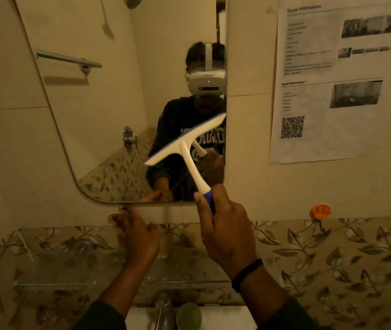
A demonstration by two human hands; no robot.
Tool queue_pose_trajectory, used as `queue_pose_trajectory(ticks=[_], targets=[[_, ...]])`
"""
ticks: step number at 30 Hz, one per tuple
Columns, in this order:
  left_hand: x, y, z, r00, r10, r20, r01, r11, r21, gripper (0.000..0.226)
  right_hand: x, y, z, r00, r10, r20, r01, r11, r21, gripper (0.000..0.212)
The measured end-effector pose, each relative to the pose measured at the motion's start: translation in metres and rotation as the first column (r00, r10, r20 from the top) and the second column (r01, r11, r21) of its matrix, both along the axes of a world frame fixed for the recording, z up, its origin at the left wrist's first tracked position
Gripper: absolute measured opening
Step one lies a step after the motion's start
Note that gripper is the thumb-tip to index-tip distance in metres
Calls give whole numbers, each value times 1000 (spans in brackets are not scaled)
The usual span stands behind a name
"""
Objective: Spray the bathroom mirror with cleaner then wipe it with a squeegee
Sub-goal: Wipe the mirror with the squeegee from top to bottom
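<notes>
Now we're wiping: our right hand (225, 225) wraps its grip around the squeegee (187, 144), blade tilted on the mirror (108, 110) above; left hand (137, 227), fingers spread, steadies the lower edge. Next, we'd judge, a level pull down.

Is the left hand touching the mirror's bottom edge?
Touching. In the head view, the left hand's fingertips rest against the mirror's bottom edge, meeting their own reflection with no gap.

Right hand (225, 225) grips the blue end of the squeegee (187, 144) handle; the white blade lies tilted against the lower right of the mirror (94, 115). Left hand (137, 232), fingers relaxed, touches the mirror's bottom edge. A printed sheet (332, 79) hangs on the wall to the right.
</notes>
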State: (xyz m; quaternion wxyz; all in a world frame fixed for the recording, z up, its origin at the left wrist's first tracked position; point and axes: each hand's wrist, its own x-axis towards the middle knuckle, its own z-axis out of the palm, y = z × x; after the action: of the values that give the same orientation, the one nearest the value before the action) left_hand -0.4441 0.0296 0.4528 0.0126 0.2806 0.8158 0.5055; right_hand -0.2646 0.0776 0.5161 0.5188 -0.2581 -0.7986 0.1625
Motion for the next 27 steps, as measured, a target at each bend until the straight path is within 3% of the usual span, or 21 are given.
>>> queue_pose_trajectory(ticks=[8,17,20,27], targets=[[1,-3,3,1000,-8,-9,8,1000,-16,81,30,-9,-75,996,-14,92,29,987,-156,33],[-1,-3,1,1000,-17,12,17,1000,-7,88,-8,-19,-10,989,21,-149,-30,998,-60,32],[-2,-4,0,1000,-24,8,24,1000,5,86,-16,-17,-12,992,30,-122,-43,993,-107,37],[1,-5,1,1000,-13,-1,13,1000,-14,85,2,-28,-86,1000,26,0,-25,952,-306,44]])
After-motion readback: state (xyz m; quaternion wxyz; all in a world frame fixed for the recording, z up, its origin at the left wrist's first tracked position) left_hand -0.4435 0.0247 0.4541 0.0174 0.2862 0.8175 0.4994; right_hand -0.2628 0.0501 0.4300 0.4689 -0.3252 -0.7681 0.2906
